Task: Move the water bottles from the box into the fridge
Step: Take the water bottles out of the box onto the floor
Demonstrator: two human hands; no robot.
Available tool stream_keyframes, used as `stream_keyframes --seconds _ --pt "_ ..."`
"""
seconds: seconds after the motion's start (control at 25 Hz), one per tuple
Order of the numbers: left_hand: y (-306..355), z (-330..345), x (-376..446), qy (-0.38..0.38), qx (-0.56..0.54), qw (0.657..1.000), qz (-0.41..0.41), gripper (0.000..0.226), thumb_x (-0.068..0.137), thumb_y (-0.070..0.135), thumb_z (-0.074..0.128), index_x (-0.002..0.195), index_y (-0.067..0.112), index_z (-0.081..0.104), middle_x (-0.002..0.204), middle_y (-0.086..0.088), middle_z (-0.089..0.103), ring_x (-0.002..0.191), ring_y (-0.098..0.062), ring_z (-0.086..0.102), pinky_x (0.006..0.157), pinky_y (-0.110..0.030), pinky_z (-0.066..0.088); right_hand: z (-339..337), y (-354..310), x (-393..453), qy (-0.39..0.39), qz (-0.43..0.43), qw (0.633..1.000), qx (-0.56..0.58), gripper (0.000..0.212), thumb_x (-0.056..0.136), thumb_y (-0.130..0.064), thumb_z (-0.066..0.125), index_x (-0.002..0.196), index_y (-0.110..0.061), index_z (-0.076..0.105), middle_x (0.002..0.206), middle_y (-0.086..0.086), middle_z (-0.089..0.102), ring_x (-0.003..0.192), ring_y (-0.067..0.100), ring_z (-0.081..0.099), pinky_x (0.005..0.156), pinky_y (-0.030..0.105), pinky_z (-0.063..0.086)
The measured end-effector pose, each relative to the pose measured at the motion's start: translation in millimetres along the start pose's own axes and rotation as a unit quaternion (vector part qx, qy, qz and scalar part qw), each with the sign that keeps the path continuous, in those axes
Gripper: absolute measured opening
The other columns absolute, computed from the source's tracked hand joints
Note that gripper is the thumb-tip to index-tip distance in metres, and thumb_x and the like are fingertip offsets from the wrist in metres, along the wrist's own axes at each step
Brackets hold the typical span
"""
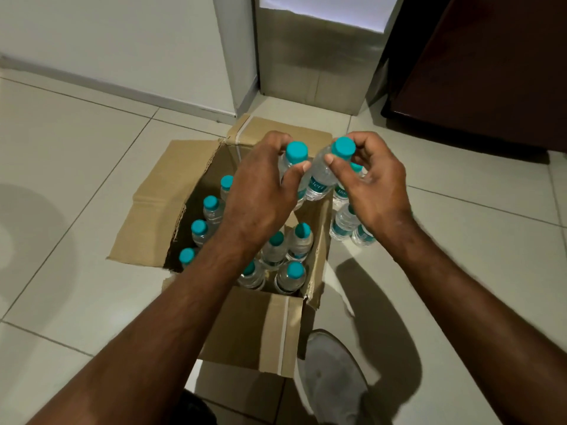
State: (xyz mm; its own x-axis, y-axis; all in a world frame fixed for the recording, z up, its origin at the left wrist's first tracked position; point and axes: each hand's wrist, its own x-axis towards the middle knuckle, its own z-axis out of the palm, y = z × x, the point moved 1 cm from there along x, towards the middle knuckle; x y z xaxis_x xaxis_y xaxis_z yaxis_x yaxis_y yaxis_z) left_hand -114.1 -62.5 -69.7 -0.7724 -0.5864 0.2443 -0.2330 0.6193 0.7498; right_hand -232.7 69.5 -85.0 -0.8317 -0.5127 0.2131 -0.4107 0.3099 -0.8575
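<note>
Now, line by line:

Left hand: the left hand (260,191) reaches in from the lower left over the open box, back of the hand up, fingers curled round the neck of a clear plastic water bottle with a teal screw cap (295,161); the thumb tip lies across the bottle's shoulder.

Right hand: the right hand (372,191) comes in from the lower right, wrist bent, thumb and fingertips pinching a second clear bottle with a teal cap (323,176) just under its cap; that bottle tilts to the left, its teal label facing the camera.

Held bottles: both are lifted above the box's far right corner, shoulders touching or nearly so.

Box: a brown cardboard carton (254,326) with its flaps folded out stands on the pale tiled floor (76,142); upright teal-capped bottles in the box (291,271) fill its left side and near end.

Floor bottles: a small cluster of the same bottles (343,223) stands on the tiles just beside the box's right wall, partly hidden by the right hand.

Fridge: a steel-coloured cabinet front (319,56) rises beyond the box.

Foot: a grey shoe (333,381) rests beside the box's near flap.
</note>
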Motion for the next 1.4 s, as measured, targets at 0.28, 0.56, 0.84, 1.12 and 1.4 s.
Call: stream_keyframes --seconds 0.28,0.56,0.84,1.12,1.4 --pt "42.7 30.9 -17.3 -0.069 -0.043 0.995 0.062 0.036 0.096 0.044 0.058 0.126 0.024 0.053 0.118 0.01 0.062 0.103 -0.002 0.058 0.087 -0.026 0.054 -67.1 6.0 -31.5 0.063 -0.05 0.996 -0.044 0.038 0.098 -0.044 0.061 0.124 -0.018 0.057 0.118 -0.014 0.061 0.111 0.0 0.06 0.077 0.007 0.053" --pt "34.0 86.7 -29.9 -0.249 -0.02 0.967 0.058 0.035 0.092 0.042 0.065 0.124 0.03 0.057 0.114 0.015 0.064 0.087 0.006 0.058 0.075 -0.014 0.048 -86.8 67.8 -79.6 0.066 0.034 0.996 -0.051 0.035 0.094 -0.055 0.059 0.118 -0.03 0.056 0.112 -0.023 0.063 0.103 -0.004 0.061 0.064 0.008 0.05" --pt "12.9 111.1 -36.9 -0.314 0.07 0.945 0.053 0.035 0.093 0.032 0.068 0.126 0.024 0.059 0.124 0.006 0.064 0.105 -0.009 0.059 0.093 -0.029 0.05 -67.2 118.7 -97.4 0.029 0.12 0.992 -0.007 0.024 0.091 -0.042 0.068 0.112 -0.036 0.058 0.109 -0.028 0.064 0.108 -0.001 0.063 0.082 0.004 0.048" --pt "11.8 120.8 -39.7 -0.361 0.173 0.914 0.068 0.04 0.094 0.023 0.067 0.131 0.02 0.051 0.123 0.0 0.062 0.105 -0.014 0.06 0.095 -0.033 0.053 -52.8 126.7 -103.3 -0.013 0.136 0.991 -0.011 0.027 0.096 -0.031 0.067 0.12 -0.032 0.056 0.113 -0.03 0.06 0.109 -0.011 0.058 0.081 0.001 0.046" --pt "14.5 122.7 -35.2 -0.381 0.188 0.904 0.041 0.043 0.095 0.02 0.066 0.134 0.017 0.05 0.124 -0.004 0.061 0.109 -0.018 0.06 0.098 -0.036 0.052 -50.1 130.6 -102.9 -0.051 0.139 0.989 -0.03 0.034 0.096 -0.031 0.066 0.128 -0.031 0.055 0.117 -0.03 0.059 0.109 -0.014 0.057 0.081 0.008 0.051"
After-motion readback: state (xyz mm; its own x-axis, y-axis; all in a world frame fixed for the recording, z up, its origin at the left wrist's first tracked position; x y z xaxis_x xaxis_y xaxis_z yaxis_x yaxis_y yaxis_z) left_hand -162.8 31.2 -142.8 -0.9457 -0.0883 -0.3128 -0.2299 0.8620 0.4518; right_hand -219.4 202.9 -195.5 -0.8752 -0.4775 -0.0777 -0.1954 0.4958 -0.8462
